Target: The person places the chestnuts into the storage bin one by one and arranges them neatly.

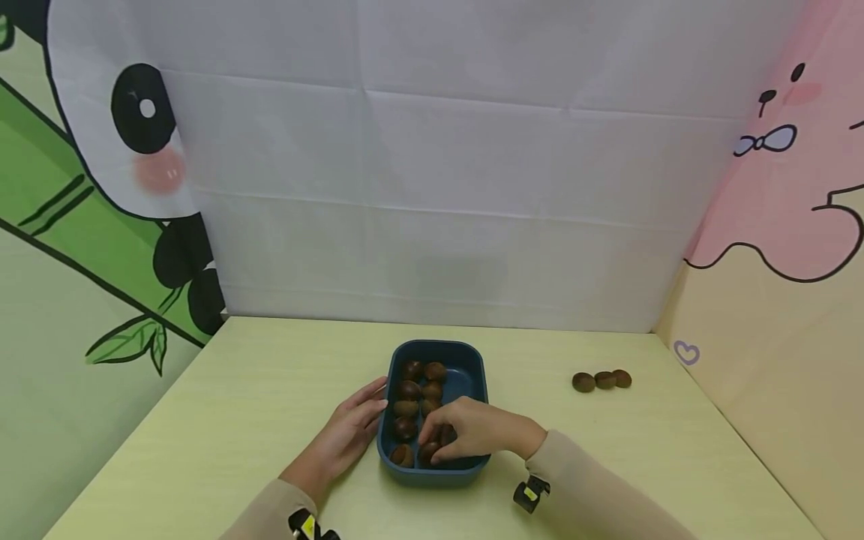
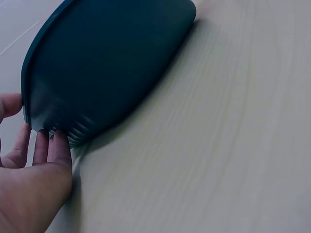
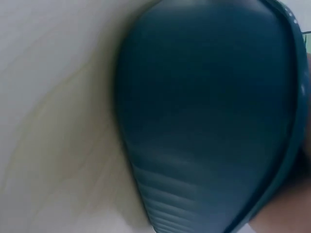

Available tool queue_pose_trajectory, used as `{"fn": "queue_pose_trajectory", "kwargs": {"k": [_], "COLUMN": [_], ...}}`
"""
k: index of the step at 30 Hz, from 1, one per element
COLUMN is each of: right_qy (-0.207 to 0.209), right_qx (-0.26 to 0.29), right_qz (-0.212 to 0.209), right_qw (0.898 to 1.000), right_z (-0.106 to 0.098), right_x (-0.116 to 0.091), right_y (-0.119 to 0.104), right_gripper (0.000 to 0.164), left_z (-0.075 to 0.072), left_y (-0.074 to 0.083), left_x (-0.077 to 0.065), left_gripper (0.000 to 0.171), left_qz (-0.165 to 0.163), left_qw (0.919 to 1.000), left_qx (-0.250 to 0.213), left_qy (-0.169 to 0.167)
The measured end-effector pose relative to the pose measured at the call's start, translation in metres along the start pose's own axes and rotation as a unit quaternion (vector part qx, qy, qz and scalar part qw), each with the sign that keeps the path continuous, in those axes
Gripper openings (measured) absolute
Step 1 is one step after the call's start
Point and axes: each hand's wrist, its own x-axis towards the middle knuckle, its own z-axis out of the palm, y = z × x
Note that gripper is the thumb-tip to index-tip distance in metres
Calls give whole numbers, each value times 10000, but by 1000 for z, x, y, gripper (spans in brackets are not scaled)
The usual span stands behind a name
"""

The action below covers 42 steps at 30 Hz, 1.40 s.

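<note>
A dark blue box [image 1: 466,375] with rounded corners stands on the table, holding chestnuts [image 1: 407,409] in two lengthwise rows along its left and middle. My left hand [image 1: 347,435] rests against the box's left side, fingers nearly straight; in the left wrist view its fingertips touch the wall just under the rim. Reaching in over the near right part of the box, my right hand [image 1: 482,427] pinches a chestnut [image 1: 427,453] between thumb and fingers at the near end of the middle row. Another chestnut shows under that hand, partly hidden. The box wall [image 3: 204,107] hides most of the right hand in the right wrist view.
Three chestnuts [image 1: 604,380] lie in a short row on the table [image 1: 540,352], to the right of the box. A white cloth backdrop [image 1: 432,187] rises behind the table, with cartoon-printed panels at left and right.
</note>
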Motion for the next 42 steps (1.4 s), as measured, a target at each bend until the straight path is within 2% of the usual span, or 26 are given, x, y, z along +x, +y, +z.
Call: {"fn": "queue_pose_trajectory", "kwargs": {"k": [8,25,30,36,42], "right_qy": [28,203,389,728,1200], "right_qx": [-220,-17,88,223,-92], "right_qz": [233,147,389,625,832], "right_qw": [9995,9997,9984,9951,9892], "right_z": [4,-2,-14,-37,-60], "right_x": [1,-1,-9,-29,-54], "right_y": [-3,-3,-4,-3,3], "right_gripper": [20,21,21,21,19], "left_z": [0,1,2,2,1], "left_y": [1,2,2,2,1], "left_x": [-1,-3,-3,-2,-2], "left_gripper": [58,58,57,58,57], "left_qz": [-31,-44,-49,-60,1], "left_qw": [9999,10000,10000,10000,9999], "left_qx": [96,31,37,12,96], "left_qy": [-22,28,55,61,62]}}
